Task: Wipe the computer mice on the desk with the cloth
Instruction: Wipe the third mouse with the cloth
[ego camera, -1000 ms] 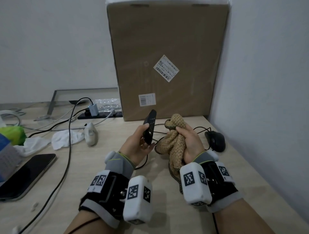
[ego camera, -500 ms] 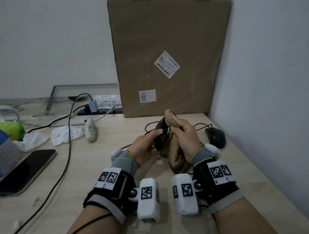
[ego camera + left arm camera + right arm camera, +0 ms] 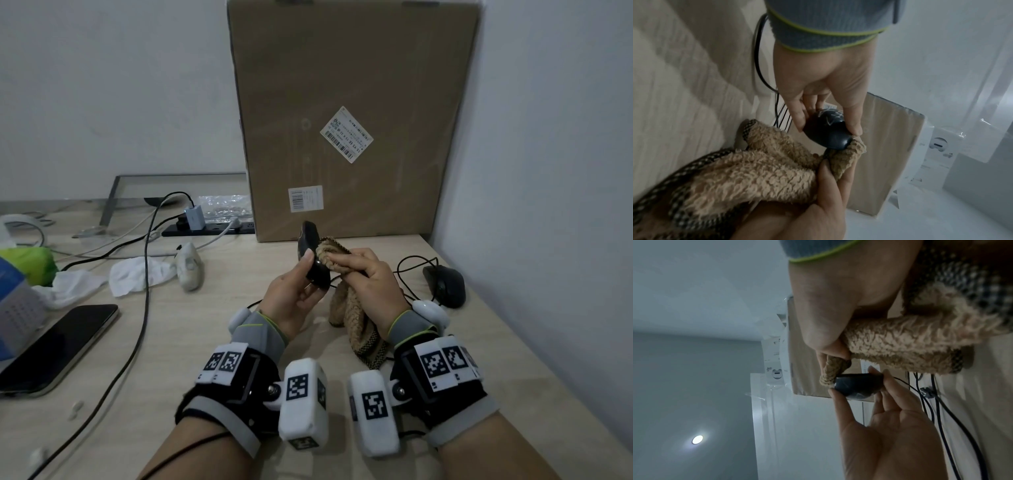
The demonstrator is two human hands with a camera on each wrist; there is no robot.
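Note:
My left hand (image 3: pixel 310 274) holds a black wired mouse (image 3: pixel 310 246) upright above the desk, thumb on one side and fingers on the other. My right hand (image 3: pixel 342 263) pinches a tan fleece cloth (image 3: pixel 346 308) and presses its top fold against the mouse. In the left wrist view the cloth (image 3: pixel 756 170) meets the front end of the mouse (image 3: pixel 826 131). The right wrist view shows the same contact between cloth (image 3: pixel 910 340) and mouse (image 3: pixel 857 384). A second black mouse (image 3: pixel 445 284) lies on the desk at the right. A white mouse (image 3: pixel 188 267) lies to the left.
A tall cardboard box (image 3: pixel 349 120) stands against the wall behind my hands. A wall (image 3: pixel 548 205) bounds the desk on the right. To the left lie a crumpled tissue (image 3: pixel 137 274), a long black cable (image 3: pixel 144 291), a phone (image 3: pixel 54 346) and a power strip (image 3: pixel 209 228).
My hands were apart a second ago. They have come together, and the cloth now presses against the mouse held in my left hand.

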